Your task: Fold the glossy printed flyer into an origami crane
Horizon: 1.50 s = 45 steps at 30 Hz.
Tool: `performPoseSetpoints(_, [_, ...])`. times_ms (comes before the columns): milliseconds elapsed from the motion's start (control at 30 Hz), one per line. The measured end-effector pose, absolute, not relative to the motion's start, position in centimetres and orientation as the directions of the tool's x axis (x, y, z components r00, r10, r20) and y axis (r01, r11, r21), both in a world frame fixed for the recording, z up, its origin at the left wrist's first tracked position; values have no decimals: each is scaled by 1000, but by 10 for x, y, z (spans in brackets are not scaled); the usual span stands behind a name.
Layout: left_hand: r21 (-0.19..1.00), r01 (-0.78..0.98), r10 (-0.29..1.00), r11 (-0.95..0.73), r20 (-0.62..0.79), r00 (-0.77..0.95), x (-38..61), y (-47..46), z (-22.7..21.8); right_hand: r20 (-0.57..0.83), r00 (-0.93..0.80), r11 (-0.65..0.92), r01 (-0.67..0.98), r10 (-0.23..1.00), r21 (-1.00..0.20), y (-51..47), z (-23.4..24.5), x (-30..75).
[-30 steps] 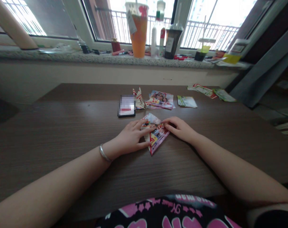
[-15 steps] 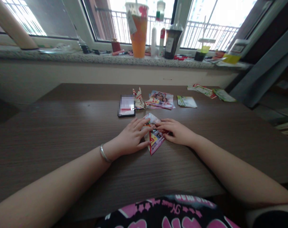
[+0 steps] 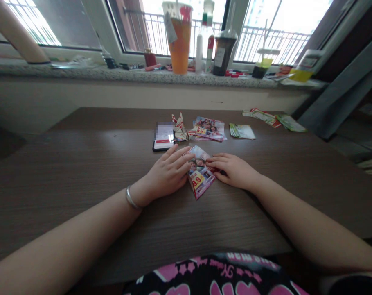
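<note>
A folded colourful printed paper [image 3: 199, 176], pointed toward me, lies on the brown wooden table [image 3: 81, 164]. My left hand [image 3: 167, 174], a silver bangle on its wrist, lies flat with fingers stretched onto the paper's left edge. My right hand [image 3: 233, 170] rests on the paper's right edge, fingers pressing it down. Neither hand lifts the paper off the table.
Behind the paper lie a phone [image 3: 163, 137], a small folded paper figure [image 3: 180, 128], a stack of printed leaflets [image 3: 208, 129], and more leaflets [image 3: 242, 131] to the right. The window sill [image 3: 112, 74] holds an orange drink cup [image 3: 179, 39], bottles and other cups.
My left hand slid a little left off the paper's middle, uncovering more of it. My right hand shifted along the right edge. The paper's shape narrowed slightly.
</note>
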<state>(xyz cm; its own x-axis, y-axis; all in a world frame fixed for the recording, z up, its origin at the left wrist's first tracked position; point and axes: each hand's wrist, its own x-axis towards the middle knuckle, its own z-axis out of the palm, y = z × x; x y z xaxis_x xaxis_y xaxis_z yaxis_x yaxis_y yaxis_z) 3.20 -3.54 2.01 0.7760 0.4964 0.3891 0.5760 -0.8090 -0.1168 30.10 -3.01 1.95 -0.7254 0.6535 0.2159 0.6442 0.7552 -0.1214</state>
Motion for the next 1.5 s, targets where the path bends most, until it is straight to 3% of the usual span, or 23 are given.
performPoseSetpoints(400, [-84,552,500,-830,327,802,30,-35,19,280,-699,716,696,658,51,-28,19,310])
performPoseSetpoints(767, [-68,553,516,-830,281,809,33,-35,17,199,-777,800,596,597,-70,-33,22,304])
performPoseSetpoints(1000, [-138,713,683,-688,208,700,31,-37,23,170,-763,782,604,623,-155,-37,27,306])
performPoseSetpoints(1200, [-241,721,699,-650,182,691,25,-32,26,193,-753,775,628,629,-74,-32,22,309])
performPoseSetpoints(1500, [-229,721,698,-655,183,692,15,-21,24,191,-620,629,777,761,20,-36,22,312])
